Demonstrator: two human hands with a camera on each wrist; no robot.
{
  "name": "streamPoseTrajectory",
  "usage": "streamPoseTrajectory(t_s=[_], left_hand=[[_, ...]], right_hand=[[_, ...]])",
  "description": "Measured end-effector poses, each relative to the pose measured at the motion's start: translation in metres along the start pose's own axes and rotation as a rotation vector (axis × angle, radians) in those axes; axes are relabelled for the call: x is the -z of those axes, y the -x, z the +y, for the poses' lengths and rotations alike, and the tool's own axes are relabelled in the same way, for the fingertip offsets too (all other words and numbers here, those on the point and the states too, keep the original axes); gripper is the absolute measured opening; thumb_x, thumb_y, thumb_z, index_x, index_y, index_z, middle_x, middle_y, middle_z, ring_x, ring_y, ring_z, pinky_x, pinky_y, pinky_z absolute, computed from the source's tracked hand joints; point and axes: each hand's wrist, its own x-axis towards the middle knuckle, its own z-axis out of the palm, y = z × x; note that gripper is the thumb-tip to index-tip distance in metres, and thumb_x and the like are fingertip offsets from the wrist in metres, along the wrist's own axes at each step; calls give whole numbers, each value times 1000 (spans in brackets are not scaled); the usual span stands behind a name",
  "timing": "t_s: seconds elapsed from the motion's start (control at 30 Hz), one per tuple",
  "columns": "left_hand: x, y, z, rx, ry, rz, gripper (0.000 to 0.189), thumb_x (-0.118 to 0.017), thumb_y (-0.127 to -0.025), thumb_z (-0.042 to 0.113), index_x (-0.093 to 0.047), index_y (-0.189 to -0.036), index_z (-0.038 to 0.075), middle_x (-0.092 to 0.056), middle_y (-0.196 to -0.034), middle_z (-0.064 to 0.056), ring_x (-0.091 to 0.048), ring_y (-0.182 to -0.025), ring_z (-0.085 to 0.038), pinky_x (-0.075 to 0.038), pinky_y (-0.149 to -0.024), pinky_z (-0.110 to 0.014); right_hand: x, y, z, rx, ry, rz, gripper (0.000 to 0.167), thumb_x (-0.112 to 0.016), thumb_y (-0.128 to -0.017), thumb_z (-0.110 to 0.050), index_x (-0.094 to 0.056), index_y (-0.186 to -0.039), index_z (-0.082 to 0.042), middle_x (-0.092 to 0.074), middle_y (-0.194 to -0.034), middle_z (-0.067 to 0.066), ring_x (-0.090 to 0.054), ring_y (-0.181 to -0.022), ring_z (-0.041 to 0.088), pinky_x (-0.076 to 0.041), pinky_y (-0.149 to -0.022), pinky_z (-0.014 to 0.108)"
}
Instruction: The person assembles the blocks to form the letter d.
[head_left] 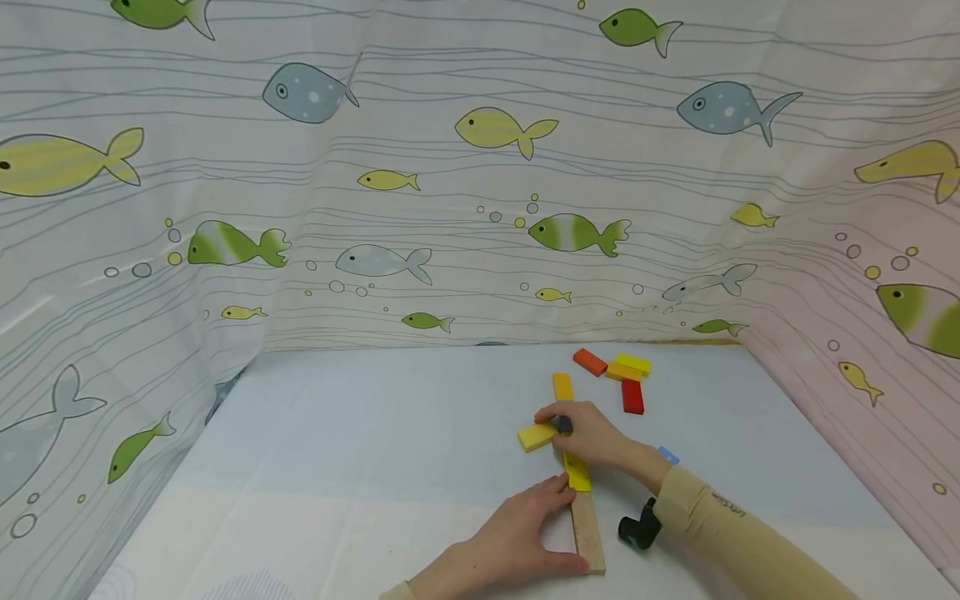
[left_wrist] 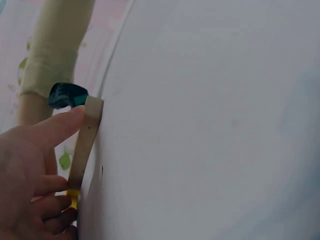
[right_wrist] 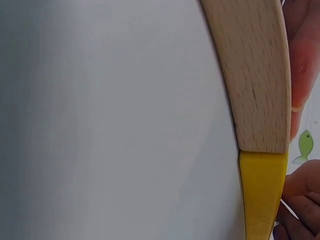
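In the head view a row runs away from me: a plain wooden plank, then a yellow block, with an orange-yellow block farther off. My left hand lies along the plank's left side. Its extended thumb touches the near end and its fingers reach the joint with the yellow block. Over the far part of the row, my right hand holds a small dark blue piece in bent fingers; its full shape is hidden. A pale yellow block lies at those fingertips. In the right wrist view, plank and yellow block meet end to end.
At the back right lie an orange-red block, a bright yellow block, an orange block and a red block. A blue block shows behind the right forearm. Below the right cuff is a dark green-black object.
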Motion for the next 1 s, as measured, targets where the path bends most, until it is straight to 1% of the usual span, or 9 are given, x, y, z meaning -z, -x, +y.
streamPoseTrajectory(t_s=[0.27,0.53,0.83,0.93,1.0], left_hand=[[0,1,1,-20,-24,5,79,-69,-84,64,-49,-148,22,-37,-160,4,-37,-146,-16,-41,-114,-44],[1,1,3,-12,-23,12,80,-70,-83,63,-49,-148,21,-36,-160,4,-35,-147,-15,-39,-115,-44],[-1,0,2,-26,-38,14,80,-69,-84,64,-49,-148,21,-37,-160,3,-37,-146,-16,-41,-113,-44],[-1,0,2,-29,-38,15,80,-68,-84,64,-49,-148,20,-37,-160,3,-37,-146,-15,-41,-114,-43],[-1,0,2,-31,-40,17,80,-69,-84,64,-49,-148,20,-37,-160,3,-36,-146,-15,-41,-114,-43]], right_hand=[[1,1,0,-7,6,0,35,-66,-88,2,-70,-121,-12,-70,-121,1,-58,-121,28,-44,-108,54],[2,2,2,32,23,-2,35,-66,-88,2,-70,-120,-10,-70,-120,2,-59,-119,28,-46,-107,53],[4,4,4,73,22,-7,35,-65,-88,3,-69,-121,-8,-70,-121,4,-59,-118,29,-45,-108,54],[4,5,6,69,24,0,36,-65,-88,2,-68,-123,-8,-70,-121,3,-59,-119,28,-45,-108,54],[5,6,7,51,26,6,37,-66,-88,0,-68,-123,-10,-70,-122,1,-59,-119,27,-44,-108,54]])
